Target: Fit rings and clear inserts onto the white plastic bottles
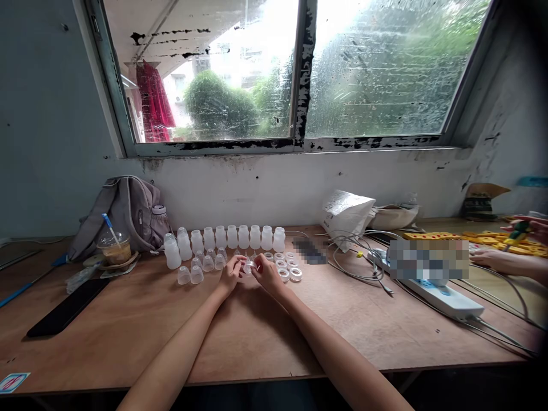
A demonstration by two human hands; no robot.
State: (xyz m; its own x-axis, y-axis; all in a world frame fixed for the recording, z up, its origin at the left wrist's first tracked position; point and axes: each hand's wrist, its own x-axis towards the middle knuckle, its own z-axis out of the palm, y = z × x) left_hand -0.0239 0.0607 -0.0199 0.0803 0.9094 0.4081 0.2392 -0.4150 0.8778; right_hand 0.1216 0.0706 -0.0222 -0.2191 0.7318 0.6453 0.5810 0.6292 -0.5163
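Observation:
My left hand (232, 273) and my right hand (266, 273) meet low over the table, fingers closed around a white bottle collar ring (249, 266). Whether a teat sits inside that ring is too small to tell. Just behind stands a row of frosted baby bottles (232, 237), the two at its left end with clear domed tops. Several clear dome caps (197, 274) rest on the wood left of my left hand. Beside my right hand lie several loose white collar rings (295, 274), flat in short rows.
A drink cup (115, 248), a black phone-like slab (68, 308) and a grey backpack (124, 214) occupy the left. Rightward are coiled cables (342, 262), a white bag (347, 214) and a power strip (449, 299). Another person's hand (492, 260) works near yellow parts at far right.

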